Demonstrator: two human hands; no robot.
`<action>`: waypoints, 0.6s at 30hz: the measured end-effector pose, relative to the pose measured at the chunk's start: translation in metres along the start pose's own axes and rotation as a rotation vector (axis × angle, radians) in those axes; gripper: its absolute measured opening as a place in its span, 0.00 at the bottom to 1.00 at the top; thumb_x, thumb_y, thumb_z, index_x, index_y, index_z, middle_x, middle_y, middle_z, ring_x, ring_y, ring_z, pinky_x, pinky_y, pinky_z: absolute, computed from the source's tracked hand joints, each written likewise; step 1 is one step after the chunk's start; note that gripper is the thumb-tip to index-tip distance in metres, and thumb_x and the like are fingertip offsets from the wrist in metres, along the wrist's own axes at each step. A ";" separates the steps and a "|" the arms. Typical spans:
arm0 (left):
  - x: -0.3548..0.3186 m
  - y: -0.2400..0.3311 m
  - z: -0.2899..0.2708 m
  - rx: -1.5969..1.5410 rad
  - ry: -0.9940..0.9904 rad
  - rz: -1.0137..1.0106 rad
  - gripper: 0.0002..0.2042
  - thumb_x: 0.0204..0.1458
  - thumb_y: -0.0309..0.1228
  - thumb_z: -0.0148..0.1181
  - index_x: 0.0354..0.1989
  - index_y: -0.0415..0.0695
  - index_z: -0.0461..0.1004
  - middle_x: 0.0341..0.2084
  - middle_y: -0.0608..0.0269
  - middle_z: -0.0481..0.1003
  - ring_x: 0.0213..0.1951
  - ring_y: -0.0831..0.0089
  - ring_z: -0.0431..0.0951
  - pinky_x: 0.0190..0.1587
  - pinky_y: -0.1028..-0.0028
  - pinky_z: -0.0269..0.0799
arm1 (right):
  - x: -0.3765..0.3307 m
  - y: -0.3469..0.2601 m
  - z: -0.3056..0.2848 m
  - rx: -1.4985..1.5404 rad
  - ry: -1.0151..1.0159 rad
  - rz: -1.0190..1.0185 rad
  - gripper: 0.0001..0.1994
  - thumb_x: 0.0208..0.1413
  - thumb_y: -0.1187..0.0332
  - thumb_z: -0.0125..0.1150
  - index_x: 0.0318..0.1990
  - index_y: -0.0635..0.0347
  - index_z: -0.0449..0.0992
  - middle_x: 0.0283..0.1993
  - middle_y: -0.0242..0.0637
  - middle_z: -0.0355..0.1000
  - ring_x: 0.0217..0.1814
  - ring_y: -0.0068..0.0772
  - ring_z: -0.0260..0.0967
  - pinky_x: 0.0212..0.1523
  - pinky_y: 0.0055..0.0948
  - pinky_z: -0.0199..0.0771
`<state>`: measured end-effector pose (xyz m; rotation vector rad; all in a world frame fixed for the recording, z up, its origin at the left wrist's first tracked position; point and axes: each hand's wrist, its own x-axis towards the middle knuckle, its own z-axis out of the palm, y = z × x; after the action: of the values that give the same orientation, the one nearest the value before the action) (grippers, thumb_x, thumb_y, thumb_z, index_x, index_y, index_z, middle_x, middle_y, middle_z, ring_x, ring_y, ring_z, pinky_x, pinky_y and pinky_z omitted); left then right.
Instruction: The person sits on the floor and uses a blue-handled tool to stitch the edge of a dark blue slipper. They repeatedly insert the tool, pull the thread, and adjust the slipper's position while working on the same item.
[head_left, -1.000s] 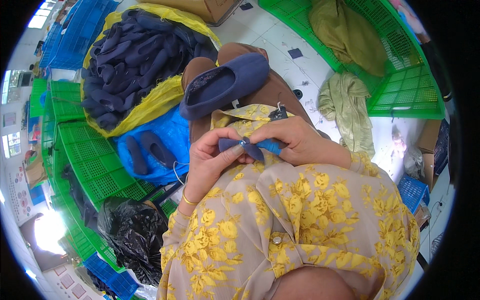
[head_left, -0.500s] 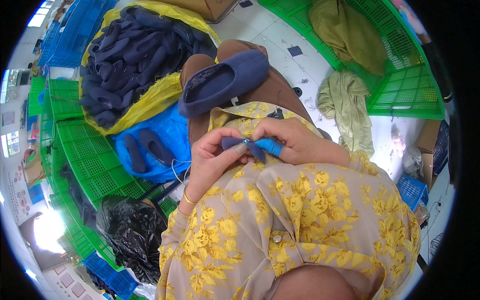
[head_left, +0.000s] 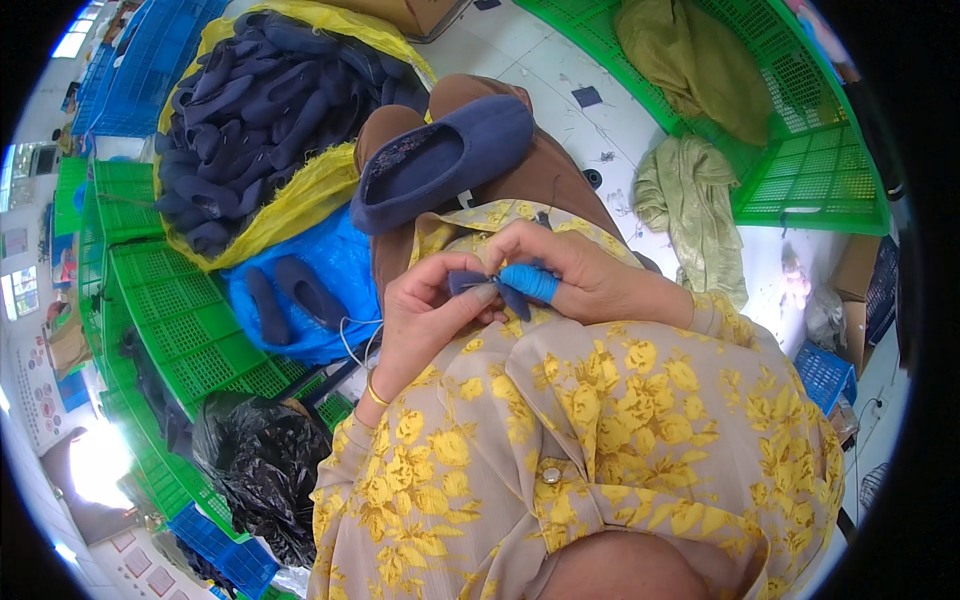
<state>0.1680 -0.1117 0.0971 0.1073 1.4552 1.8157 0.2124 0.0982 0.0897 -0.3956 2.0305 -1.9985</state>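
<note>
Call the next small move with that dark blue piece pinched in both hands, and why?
Probably draw the right hand a little away to pull the stitch tight. Both hands pinch the small blue piece above the lap, left hand gripping it, the right's blue-capped finger pressed against it. No needle or thread is clear.

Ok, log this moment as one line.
left hand: pinching small dark blue piece | right hand: blue finger cover, on same piece | lap: dark blue slipper | left: yellow sack of slippers

Navy slipper (head_left: 440,165), yellow-flowered beige sleeves (head_left: 560,420), green crates (head_left: 180,320), blue bag (head_left: 330,260).
</note>
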 end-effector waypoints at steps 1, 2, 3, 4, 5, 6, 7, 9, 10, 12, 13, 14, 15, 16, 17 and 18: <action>0.001 0.000 0.001 -0.003 0.001 -0.007 0.10 0.54 0.19 0.60 0.45 0.35 0.72 0.33 0.58 0.79 0.32 0.75 0.81 0.36 0.79 0.78 | 0.001 -0.001 0.000 -0.017 -0.018 0.025 0.07 0.62 0.72 0.52 0.46 0.53 0.65 0.32 0.35 0.72 0.34 0.27 0.72 0.33 0.28 0.69; 0.001 0.000 0.002 -0.008 0.003 -0.013 0.10 0.54 0.19 0.60 0.45 0.35 0.73 0.33 0.58 0.79 0.32 0.76 0.81 0.36 0.79 0.78 | 0.001 -0.002 -0.001 -0.067 -0.051 0.034 0.09 0.60 0.74 0.53 0.47 0.54 0.66 0.34 0.35 0.72 0.35 0.28 0.72 0.35 0.28 0.70; 0.002 -0.001 0.002 -0.014 0.005 -0.018 0.10 0.54 0.18 0.59 0.45 0.35 0.73 0.33 0.58 0.79 0.32 0.76 0.81 0.36 0.79 0.78 | 0.002 -0.002 -0.003 -0.116 -0.084 0.042 0.10 0.59 0.75 0.53 0.47 0.54 0.67 0.36 0.35 0.72 0.36 0.29 0.72 0.37 0.28 0.70; 0.003 0.000 0.002 -0.018 0.008 -0.023 0.10 0.54 0.18 0.59 0.45 0.35 0.73 0.33 0.58 0.79 0.32 0.76 0.81 0.36 0.79 0.78 | 0.004 -0.002 -0.004 -0.166 -0.118 0.049 0.11 0.58 0.76 0.54 0.47 0.55 0.67 0.39 0.35 0.72 0.37 0.31 0.72 0.38 0.29 0.71; 0.003 0.001 0.003 -0.004 0.023 -0.020 0.10 0.54 0.18 0.59 0.45 0.35 0.73 0.33 0.59 0.79 0.32 0.76 0.81 0.36 0.79 0.78 | 0.004 -0.002 -0.005 -0.249 -0.065 -0.019 0.13 0.54 0.77 0.55 0.47 0.55 0.68 0.39 0.36 0.72 0.37 0.34 0.72 0.38 0.30 0.72; 0.002 0.002 0.004 0.010 0.037 -0.017 0.10 0.54 0.18 0.59 0.45 0.35 0.73 0.33 0.59 0.79 0.31 0.76 0.81 0.36 0.79 0.78 | 0.003 -0.002 -0.004 -0.333 -0.011 -0.086 0.15 0.50 0.79 0.56 0.46 0.55 0.69 0.40 0.37 0.72 0.37 0.37 0.73 0.38 0.31 0.72; 0.002 0.002 0.005 0.022 0.050 -0.015 0.10 0.54 0.19 0.59 0.45 0.35 0.73 0.32 0.59 0.79 0.31 0.76 0.81 0.36 0.79 0.78 | 0.002 -0.001 -0.004 -0.417 0.043 -0.151 0.17 0.47 0.81 0.57 0.46 0.55 0.70 0.40 0.37 0.72 0.38 0.40 0.73 0.38 0.31 0.72; 0.002 0.004 0.005 0.029 0.079 -0.024 0.10 0.54 0.19 0.59 0.44 0.35 0.73 0.31 0.60 0.78 0.30 0.77 0.80 0.35 0.80 0.78 | 0.001 -0.009 -0.003 -0.601 0.136 -0.229 0.17 0.42 0.81 0.58 0.42 0.53 0.70 0.38 0.34 0.71 0.36 0.41 0.72 0.34 0.33 0.72; 0.002 0.005 0.005 0.034 0.096 -0.029 0.10 0.54 0.19 0.59 0.44 0.35 0.73 0.31 0.61 0.78 0.30 0.77 0.80 0.34 0.80 0.78 | 0.002 -0.012 -0.002 -0.690 0.182 -0.269 0.18 0.40 0.81 0.58 0.40 0.53 0.70 0.36 0.33 0.71 0.35 0.42 0.72 0.32 0.34 0.72; 0.003 0.003 0.007 0.039 0.104 -0.007 0.09 0.54 0.20 0.59 0.43 0.35 0.73 0.30 0.62 0.78 0.29 0.78 0.79 0.33 0.81 0.77 | 0.005 -0.012 0.000 -0.635 0.196 -0.400 0.18 0.37 0.81 0.59 0.39 0.53 0.71 0.36 0.32 0.70 0.35 0.41 0.72 0.32 0.34 0.72; 0.004 0.003 0.007 0.042 0.104 0.006 0.08 0.54 0.20 0.59 0.43 0.35 0.73 0.29 0.62 0.78 0.28 0.79 0.79 0.32 0.82 0.76 | 0.007 -0.012 0.000 -0.611 0.205 -0.465 0.18 0.36 0.82 0.59 0.39 0.53 0.72 0.36 0.32 0.70 0.35 0.41 0.72 0.33 0.33 0.72; 0.005 0.005 0.008 0.034 0.097 -0.013 0.08 0.54 0.20 0.59 0.42 0.35 0.74 0.29 0.63 0.78 0.28 0.80 0.79 0.32 0.82 0.76 | 0.006 -0.006 0.003 -0.544 0.259 -0.456 0.19 0.36 0.82 0.59 0.40 0.54 0.72 0.37 0.31 0.71 0.35 0.40 0.73 0.34 0.31 0.73; 0.005 0.007 0.009 0.026 0.090 -0.031 0.08 0.54 0.20 0.60 0.42 0.35 0.74 0.28 0.63 0.78 0.28 0.80 0.78 0.32 0.82 0.75 | 0.006 -0.004 0.004 -0.374 0.271 -0.434 0.17 0.39 0.82 0.59 0.40 0.55 0.72 0.37 0.31 0.72 0.35 0.39 0.73 0.34 0.31 0.73; 0.004 0.007 0.010 0.015 0.092 -0.052 0.08 0.54 0.21 0.60 0.42 0.35 0.74 0.28 0.63 0.78 0.28 0.81 0.78 0.31 0.83 0.75 | 0.005 -0.002 0.005 -0.200 0.274 -0.409 0.16 0.42 0.81 0.59 0.40 0.55 0.72 0.37 0.31 0.72 0.36 0.37 0.74 0.34 0.30 0.73; 0.005 0.004 0.007 0.056 0.103 -0.070 0.08 0.54 0.21 0.60 0.41 0.35 0.74 0.28 0.63 0.78 0.27 0.81 0.77 0.31 0.83 0.74 | 0.004 0.000 0.005 -0.025 0.276 -0.380 0.14 0.45 0.81 0.59 0.40 0.55 0.72 0.37 0.31 0.73 0.36 0.36 0.74 0.34 0.29 0.73; 0.009 0.000 0.003 0.097 0.114 -0.089 0.08 0.54 0.21 0.60 0.41 0.35 0.75 0.28 0.63 0.78 0.27 0.81 0.77 0.31 0.83 0.74 | 0.002 -0.004 -0.001 -0.183 0.310 -0.471 0.08 0.55 0.78 0.57 0.41 0.56 0.71 0.36 0.32 0.74 0.36 0.29 0.74 0.34 0.25 0.72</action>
<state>0.1635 -0.1037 0.0945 -0.0125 1.6029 1.7038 0.2098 0.0985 0.0934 -0.6957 2.5111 -2.2584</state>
